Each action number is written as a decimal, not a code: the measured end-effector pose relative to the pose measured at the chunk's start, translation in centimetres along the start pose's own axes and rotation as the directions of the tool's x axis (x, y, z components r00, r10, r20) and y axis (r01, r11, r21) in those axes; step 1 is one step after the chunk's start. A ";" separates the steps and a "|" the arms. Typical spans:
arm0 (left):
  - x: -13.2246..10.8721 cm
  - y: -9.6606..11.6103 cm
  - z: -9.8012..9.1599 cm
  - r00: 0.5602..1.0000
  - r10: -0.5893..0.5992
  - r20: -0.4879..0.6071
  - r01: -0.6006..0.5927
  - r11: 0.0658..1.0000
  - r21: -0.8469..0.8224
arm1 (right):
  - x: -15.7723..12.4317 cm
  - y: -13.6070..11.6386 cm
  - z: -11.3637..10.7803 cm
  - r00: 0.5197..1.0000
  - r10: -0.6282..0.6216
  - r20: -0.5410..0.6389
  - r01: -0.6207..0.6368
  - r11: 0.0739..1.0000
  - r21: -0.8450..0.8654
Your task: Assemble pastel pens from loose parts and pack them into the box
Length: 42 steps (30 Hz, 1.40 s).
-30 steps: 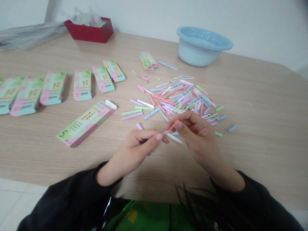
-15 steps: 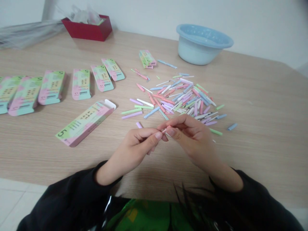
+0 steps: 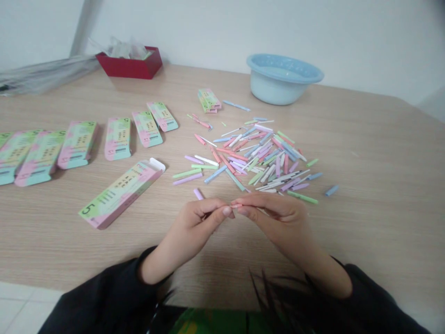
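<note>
My left hand (image 3: 194, 225) and my right hand (image 3: 281, 218) meet fingertip to fingertip above the near side of the table. Pinched between them is a slim pink pen part (image 3: 237, 206), mostly hidden by the fingers; both hands are closed on it. Just beyond lies a loose pile of pen parts (image 3: 257, 153) in pink, purple, green, blue and white, with thin white sticks that look like refills. A short purple piece (image 3: 198, 194) lies close to my left hand, partly covered by it.
An open-ended pastel box (image 3: 121, 192) marked 5 lies left of my hands. Several similar boxes (image 3: 118, 138) line the left, and a small stack of boxes (image 3: 209, 100) sits farther back. Behind stand a blue basin (image 3: 281, 86) and a red tray (image 3: 130, 68) holding clear plastic.
My fingertips have drawn together around the pink pen part, and the right fingers have flattened. The view has tilted up, so everything sits lower in the picture.
</note>
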<state>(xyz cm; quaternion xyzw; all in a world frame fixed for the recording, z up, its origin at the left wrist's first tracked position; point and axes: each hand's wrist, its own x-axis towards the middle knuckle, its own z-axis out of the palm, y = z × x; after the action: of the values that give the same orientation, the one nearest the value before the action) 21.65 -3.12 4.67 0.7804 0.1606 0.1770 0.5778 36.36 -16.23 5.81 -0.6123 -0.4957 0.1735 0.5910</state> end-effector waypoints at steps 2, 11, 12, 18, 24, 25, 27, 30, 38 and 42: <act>0.2 0.0 0.1 1.000 0.026 0.017 -0.026 0.999 0.033 | -0.2 0.4 -0.1 0.998 0.055 0.006 -0.055 0.998 0.020; 1.4 0.8 0.2 0.936 0.182 0.303 -0.243 0.953 0.179 | -0.4 0.7 -1.3 0.969 0.227 0.100 -0.244 0.943 0.225; 1.8 1.1 -0.1 0.923 0.194 0.334 -0.283 0.928 0.243 | -0.4 0.9 -1.6 0.968 0.239 0.080 -0.251 0.940 0.230; 7.9 2.1 -3.8 0.993 -0.061 0.099 -0.035 0.658 0.752 | -0.7 2.5 -3.5 0.954 0.291 -0.069 -0.270 0.936 0.227; 15.8 -0.8 -6.8 0.999 -0.004 0.045 -0.035 0.570 0.821 | -0.7 2.8 -4.0 0.972 0.236 -0.015 -0.233 0.968 0.094; 16.4 -1.2 -6.9 0.998 -0.003 0.067 -0.054 0.571 0.819 | -0.7 2.9 -4.0 0.973 0.231 -0.010 -0.230 0.971 0.072; 16.9 -1.7 -6.9 0.995 -0.002 0.102 -0.083 0.577 0.812 | -0.7 3.2 -4.0 0.972 0.233 -0.015 -0.232 0.971 0.054; 16.6 -2.1 -6.4 0.989 0.003 0.147 -0.120 0.601 0.790 | -0.8 3.8 -4.0 0.968 0.249 -0.014 -0.248 0.966 0.067; 15.1 -0.6 -5.7 0.989 0.094 0.112 -0.146 0.630 0.763 | -0.8 4.5 -4.5 0.971 0.239 -0.001 -0.239 0.971 -0.009; 11.7 2.2 -2.9 0.976 0.026 0.215 -0.151 0.794 0.589 | -0.4 4.3 -4.8 0.962 0.264 -0.071 -0.257 0.961 0.102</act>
<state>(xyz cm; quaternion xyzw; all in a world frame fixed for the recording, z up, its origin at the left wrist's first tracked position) 30.75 4.00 8.56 0.9436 0.1140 0.0663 0.3038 41.74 -18.38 2.92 -0.6512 -0.3768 0.2464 0.6110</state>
